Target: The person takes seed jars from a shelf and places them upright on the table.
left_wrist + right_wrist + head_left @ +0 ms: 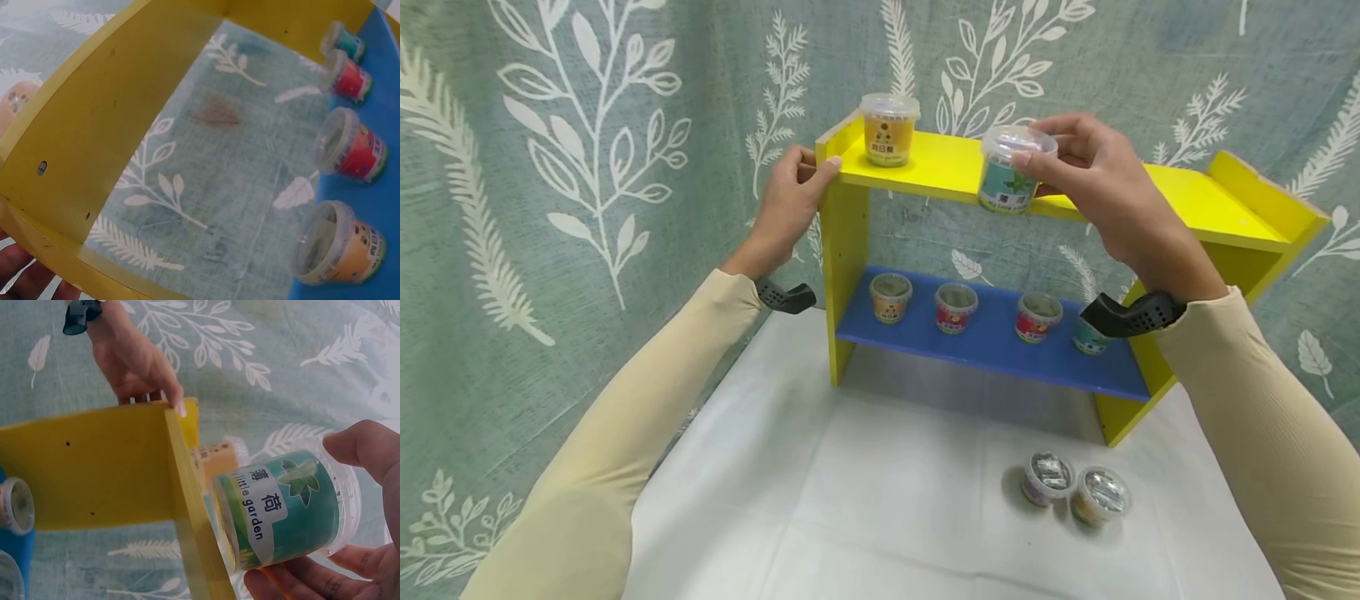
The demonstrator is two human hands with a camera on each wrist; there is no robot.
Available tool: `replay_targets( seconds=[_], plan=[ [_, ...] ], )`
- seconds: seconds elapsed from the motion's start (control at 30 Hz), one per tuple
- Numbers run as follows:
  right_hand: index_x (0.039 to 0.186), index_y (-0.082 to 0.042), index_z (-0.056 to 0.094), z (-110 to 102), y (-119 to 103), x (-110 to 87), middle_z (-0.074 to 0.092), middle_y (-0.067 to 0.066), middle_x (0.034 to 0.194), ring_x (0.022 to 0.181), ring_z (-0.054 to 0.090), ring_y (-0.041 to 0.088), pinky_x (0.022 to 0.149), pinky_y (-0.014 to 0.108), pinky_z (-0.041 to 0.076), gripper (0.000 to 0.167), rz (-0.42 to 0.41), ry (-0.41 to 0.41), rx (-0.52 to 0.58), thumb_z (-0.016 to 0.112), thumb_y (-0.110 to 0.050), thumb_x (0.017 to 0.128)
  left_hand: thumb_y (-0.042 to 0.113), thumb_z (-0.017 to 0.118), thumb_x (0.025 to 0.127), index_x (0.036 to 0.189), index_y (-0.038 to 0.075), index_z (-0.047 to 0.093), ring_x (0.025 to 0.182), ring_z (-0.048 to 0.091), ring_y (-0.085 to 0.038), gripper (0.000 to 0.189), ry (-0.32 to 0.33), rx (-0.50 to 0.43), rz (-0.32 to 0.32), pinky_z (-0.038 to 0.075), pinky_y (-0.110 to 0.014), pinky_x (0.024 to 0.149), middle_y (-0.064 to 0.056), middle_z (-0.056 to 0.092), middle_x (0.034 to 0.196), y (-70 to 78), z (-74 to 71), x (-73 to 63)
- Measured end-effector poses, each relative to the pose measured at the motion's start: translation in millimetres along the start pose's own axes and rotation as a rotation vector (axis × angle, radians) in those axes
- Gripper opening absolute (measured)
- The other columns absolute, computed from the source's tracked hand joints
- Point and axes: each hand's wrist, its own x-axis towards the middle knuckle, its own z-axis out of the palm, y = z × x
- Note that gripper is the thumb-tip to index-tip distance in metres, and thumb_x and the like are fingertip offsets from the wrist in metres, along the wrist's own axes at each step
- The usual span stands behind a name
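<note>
My right hand [1105,183] grips a teal plastic cup [1004,182] with a clear lid, thumb on one side and fingers on the other. It is upright at the front edge of the top board of a yellow and blue shelf [943,162]. In the right wrist view, the cup's label [265,512] reads "little garden" and shows a green leaf. My left hand [790,200] holds the shelf's upper left corner, thumb at the front edge and fingers around the outer side. Just right of that corner, an orange-labelled cup [888,133] stands on the top board.
On the blue lower board [917,346] stand an orange cup [891,300], two red cups [952,321] and a teal cup [1088,340]. Two more lidded cups [1047,479] sit on the white tabletop [880,492] in front. Patterned green cloth [700,125] hangs behind.
</note>
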Motion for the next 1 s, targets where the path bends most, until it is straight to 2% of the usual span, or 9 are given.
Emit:
replay_targets(
  seconds=[0.3,0.67,1.0],
  plan=[
    [0.145,-0.009,0.047,-1,0,-9.3,0.052,0.015,0.138,0.115,0.058,0.030,0.089,0.023,0.054,0.055,-0.002,-0.001,0.016,0.073,-0.021,0.098,0.046,0.061,0.102,0.115,0.014,0.052,0.102,0.060,-0.023,0.036,-0.003,0.005,-0.005,0.048,-0.033,0.083,-0.009,0.061,0.115,-0.6,0.3,0.4],
    [0.140,-0.010,0.051,-5,0,-25.5,0.055,0.014,0.132,0.111,0.057,0.029,0.089,0.022,0.052,0.050,-0.010,0.009,0.017,0.073,-0.019,0.097,0.046,0.062,0.101,0.115,0.014,0.053,0.101,0.061,-0.024,0.036,0.000,0.004,-0.001,0.048,-0.034,0.082,-0.010,0.062,0.114,-0.2,0.0,-0.2],
    [0.146,-0.017,0.048,-8,5,-44.0,0.055,0.010,0.135,0.114,0.055,0.027,0.091,0.021,0.047,0.055,0.063,0.005,-0.100,0.072,-0.030,0.098,0.048,0.061,0.101,0.117,0.014,0.052,0.103,0.060,-0.022,0.038,0.004,0.020,-0.015,0.047,-0.034,0.085,-0.007,0.060,0.115,-0.3,1.0,-0.8]
  ],
)
